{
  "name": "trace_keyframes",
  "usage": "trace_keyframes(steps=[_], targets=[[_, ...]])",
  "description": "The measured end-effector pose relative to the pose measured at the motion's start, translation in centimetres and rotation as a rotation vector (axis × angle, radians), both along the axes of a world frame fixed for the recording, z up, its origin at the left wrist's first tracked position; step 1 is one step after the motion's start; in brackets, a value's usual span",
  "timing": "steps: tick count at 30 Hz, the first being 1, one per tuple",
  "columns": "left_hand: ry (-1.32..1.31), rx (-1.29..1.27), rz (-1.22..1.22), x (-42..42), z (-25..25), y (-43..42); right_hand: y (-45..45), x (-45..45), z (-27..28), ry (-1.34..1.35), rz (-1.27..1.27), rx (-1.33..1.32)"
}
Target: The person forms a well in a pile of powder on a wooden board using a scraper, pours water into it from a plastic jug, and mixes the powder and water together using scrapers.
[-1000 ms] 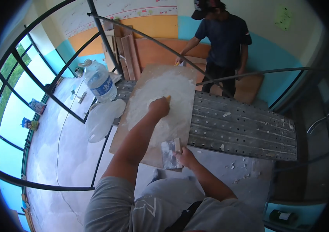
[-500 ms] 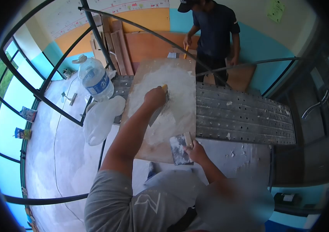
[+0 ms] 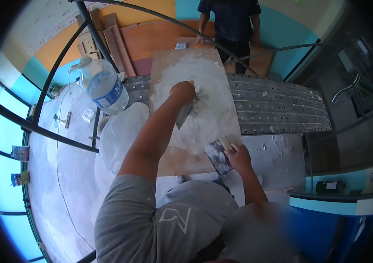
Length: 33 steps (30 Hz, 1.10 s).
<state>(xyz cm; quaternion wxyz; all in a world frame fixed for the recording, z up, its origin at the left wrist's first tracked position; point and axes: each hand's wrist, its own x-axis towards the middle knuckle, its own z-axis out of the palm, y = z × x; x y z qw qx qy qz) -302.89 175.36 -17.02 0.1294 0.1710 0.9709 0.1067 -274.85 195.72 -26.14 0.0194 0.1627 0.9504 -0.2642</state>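
My left hand (image 3: 183, 92) is closed around a putty knife (image 3: 184, 113), its wide metal blade slanting down over the board. The board (image 3: 186, 164) is brown and flat, its middle covered in smeared whitish putty (image 3: 213, 107). Lumpy putty shows just right of my left fist. At the board's lower right corner, my right hand (image 3: 239, 157) grips a second wide putty knife (image 3: 218, 158) by its pale handle. White putty coats that dark blade. Whether either blade touches the board I cannot tell.
The board lies across a perforated metal scaffold plank (image 3: 278, 105). A large water bottle (image 3: 104, 87) and a whitish plastic bag (image 3: 127, 131) sit left of it. Dark scaffold bars (image 3: 46, 131) cross the view. Behind the plank stands another person (image 3: 230, 22), holding something yellow.
The view has shifted, so the other person's head is out of frame. The right putty knife has turned to a steeper slant. More lumpy putty shows beside my left hand.
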Motion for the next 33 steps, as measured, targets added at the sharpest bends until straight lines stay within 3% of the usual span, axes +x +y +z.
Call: trace_keyframes(steps=[3, 6, 9, 11, 18, 21, 25, 27, 31, 33], targets=[[0.0, 0.033, 0.084, -0.2, -0.3, -1.0, -0.4, 0.2, -0.4, 0.014, -0.03, -0.019], [-0.05, -0.073, -0.059, -0.3, -0.3, -2.8, -0.3, 0.4, -0.4, -0.029, -0.023, -0.004], [-0.023, 0.13, 0.158, -0.4, -1.2, -3.9, -0.3, -1.5, 0.7, -0.07, -0.014, 0.041], [-0.07, 0.124, 0.137, 0.1, -1.9, -4.9, -0.9, -1.1, 0.6, -0.094, -0.004, 0.05], [-0.053, 0.14, 0.152, 1.2, -0.8, -6.5, -2.9, -3.2, 0.5, 0.041, 0.097, 0.097], [0.034, 0.243, 0.2, 3.5, 2.8, -6.3, -3.6, -4.8, 2.2, 0.082, 0.079, 0.081], [0.11, 0.168, -0.037, 5.1, 2.7, -5.4, -4.1, -5.6, 2.9, 0.212, 0.171, -0.018], [0.169, 0.092, -0.225, 6.6, 4.1, -4.9, -4.6, -6.9, 3.8, 0.412, 0.227, 0.057], [0.216, -0.117, -0.389, 8.4, 6.0, -2.3, -6.9, -10.1, 8.8, 0.673, 0.357, 0.172], [0.211, -0.145, -0.433, 8.5, 5.8, -1.4, -7.2, -12.6, 8.5, 0.671, 0.475, 0.066]])
